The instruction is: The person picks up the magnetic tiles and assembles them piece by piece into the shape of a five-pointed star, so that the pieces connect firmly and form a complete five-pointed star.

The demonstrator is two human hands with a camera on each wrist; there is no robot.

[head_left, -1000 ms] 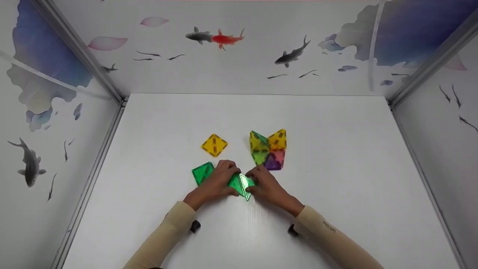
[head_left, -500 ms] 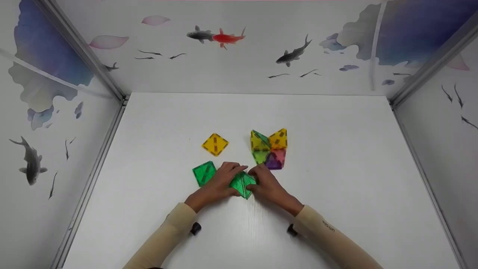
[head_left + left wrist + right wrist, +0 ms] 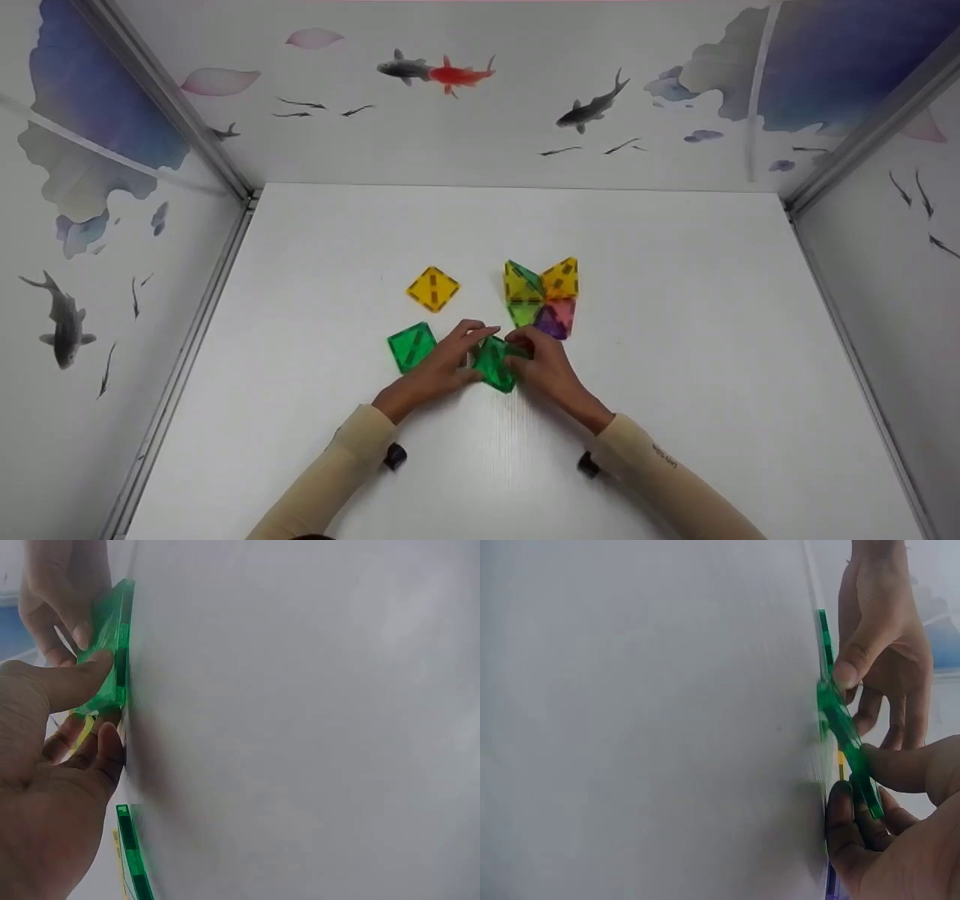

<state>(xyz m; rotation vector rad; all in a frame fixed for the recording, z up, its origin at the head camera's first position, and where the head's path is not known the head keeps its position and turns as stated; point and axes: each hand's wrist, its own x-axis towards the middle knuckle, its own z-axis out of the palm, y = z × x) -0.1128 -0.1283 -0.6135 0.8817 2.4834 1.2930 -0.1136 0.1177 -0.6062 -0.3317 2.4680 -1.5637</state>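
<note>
Between the two hands are green translucent magnetic tiles (image 3: 493, 366), which look overlapped. In the right wrist view, the green tile (image 3: 847, 736) is tilted, its near end raised off the table. My right hand (image 3: 553, 373) pinches that end between thumb and fingers. My left hand (image 3: 435, 367) holds the opposite side, with its thumb on the tile face (image 3: 103, 679) and its fingers behind. Beside the left hand lies another green square (image 3: 412, 347) with a diagonal seam. Past the right hand is a joined group of yellow, green, pink and purple tiles (image 3: 559, 279).
A yellow square tile (image 3: 433, 289) lies on the white table (image 3: 675, 315), beyond the green square. Walls printed with fish (image 3: 592, 112) enclose the table at the back and both sides. Black wrist devices (image 3: 395, 456) sit under the beige sleeves.
The green tiles between the hands have shifted slightly right and gone from two side-by-side triangles to an overlapped, tilted shape. The right hand has lifted its side; the other tiles stay put.
</note>
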